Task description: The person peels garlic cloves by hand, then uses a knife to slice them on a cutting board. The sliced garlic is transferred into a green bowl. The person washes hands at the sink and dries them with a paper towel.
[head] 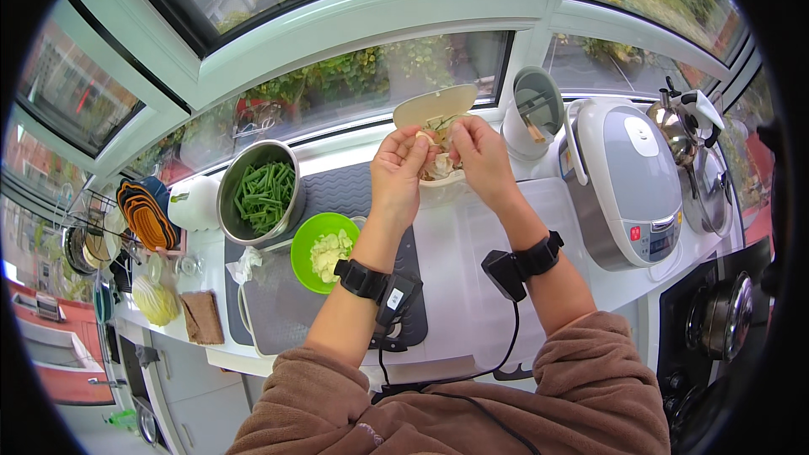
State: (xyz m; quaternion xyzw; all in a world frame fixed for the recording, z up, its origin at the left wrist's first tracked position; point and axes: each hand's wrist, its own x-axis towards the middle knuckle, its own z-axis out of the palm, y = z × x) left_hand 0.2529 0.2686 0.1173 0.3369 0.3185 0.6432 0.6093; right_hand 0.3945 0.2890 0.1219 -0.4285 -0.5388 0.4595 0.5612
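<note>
My left hand (404, 161) holds a small pale piece, apparently a garlic clove (425, 138), between thumb and fingertips. Beside it, my right hand (477, 151) has its thumb and fingers pinched together; whether something is between them is hidden. Both hands are over an open lidded bin (436, 182) holding papery peelings and scraps, its pale lid (436, 105) raised against the window side. To the left, a bright green bowl (302, 259) contains pale peeled or sliced pieces. A steel pot (227, 212) behind it is filled with cut green beans (267, 196).
A translucent cutting board (284, 309) lies on a dark mat (411, 291). The rice cooker (622, 183) and a utensil holder (528, 133) stand right of the bin. At left are a cabbage (155, 300) and brown cloth (202, 317); a stove (673, 303) is at lower right.
</note>
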